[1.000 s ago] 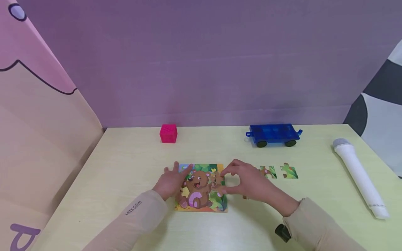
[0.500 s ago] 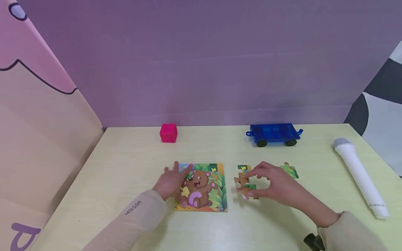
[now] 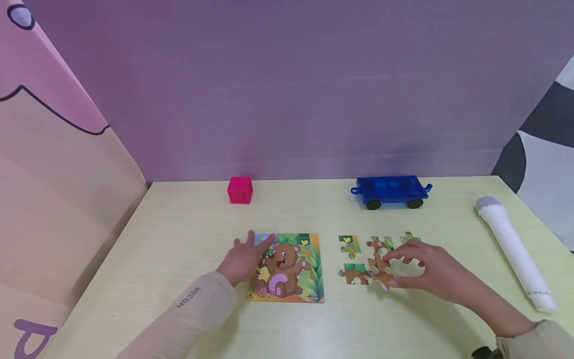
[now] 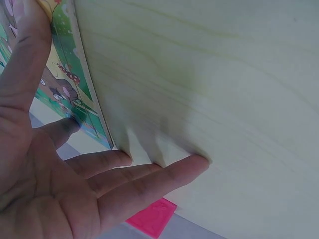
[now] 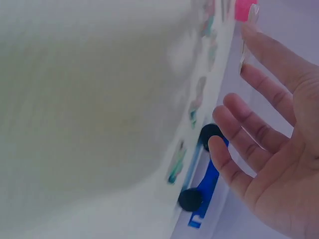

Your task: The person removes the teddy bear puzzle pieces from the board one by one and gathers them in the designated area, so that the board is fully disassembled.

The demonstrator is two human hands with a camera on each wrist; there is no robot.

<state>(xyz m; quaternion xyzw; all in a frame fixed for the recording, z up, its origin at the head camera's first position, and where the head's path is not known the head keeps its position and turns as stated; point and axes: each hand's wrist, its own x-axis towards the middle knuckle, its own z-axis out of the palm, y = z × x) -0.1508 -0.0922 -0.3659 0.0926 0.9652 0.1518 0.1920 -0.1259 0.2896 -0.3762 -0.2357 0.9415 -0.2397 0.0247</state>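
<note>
My left hand (image 3: 242,262) rests with spread fingers on the left side of a square bear jigsaw puzzle (image 3: 287,271), which shows a laughing brown bear. In the left wrist view its thumb and index finger touch the puzzle (image 4: 65,50), and the other fingertips reach the tabletop. My right hand (image 3: 437,269) pinches a brown puzzle piece (image 3: 380,271) by its edges between thumb and index finger, held above the table. Seen edge-on in the right wrist view, the piece (image 5: 243,56) looks thin; the remaining fingers are loosely bent. Loose pieces lie around it: one with a yellow chick (image 3: 349,244), one brown and green (image 3: 354,274).
Another loose piece (image 3: 385,242) is behind the held one, and a green piece (image 3: 409,236) is partly hidden by the right hand. A pink cube (image 3: 240,190) and a blue wheeled toy wagon (image 3: 392,191) stand along the back. At right lies a white microphone-shaped object (image 3: 515,254).
My right hand has carried the brown piece rightward, from over the puzzle's right side past the chick piece to among the loose pieces. The left hand has stayed on the puzzle.
</note>
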